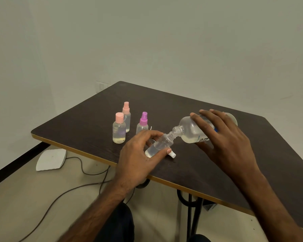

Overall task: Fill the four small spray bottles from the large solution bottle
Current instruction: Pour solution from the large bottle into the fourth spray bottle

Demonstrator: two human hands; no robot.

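Note:
My right hand (224,137) grips the large clear solution bottle (191,131), tipped on its side with its open neck pointing left. My left hand (140,152) holds a small uncapped clear bottle (158,145), tilted, its mouth meeting the large bottle's neck. Pale liquid sits in its lower part. A small white spray part (172,155) lies on the table just right of my left thumb. Three small bottles stand upright at the back left: one with a pink flat cap (119,129), one with a pink sprayer (126,116), one with a purple sprayer (143,123).
The dark wood-grain table (182,172) has a yellow front edge. On the floor at the left lie a white flat device (51,158) and cables (73,187). Black table legs stand below the front edge.

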